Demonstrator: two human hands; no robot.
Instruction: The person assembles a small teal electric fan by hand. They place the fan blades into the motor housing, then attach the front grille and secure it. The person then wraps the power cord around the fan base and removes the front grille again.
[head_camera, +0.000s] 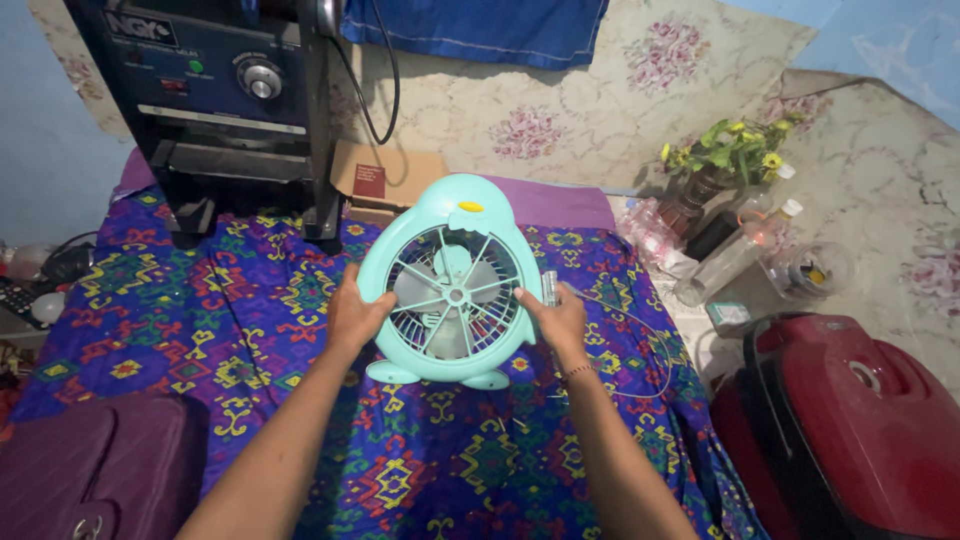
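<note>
Now both hands grip fan (452, 285): left hand (355, 315), right hand (552, 318) clasp opposite rims.

Bare patterned cloth (440, 450) in front of fan (450, 285) = free passage. Behind: black machine (225, 100), cardboard box (385, 175) block. Right: bottles (735, 255), prob. crowded.
</note>
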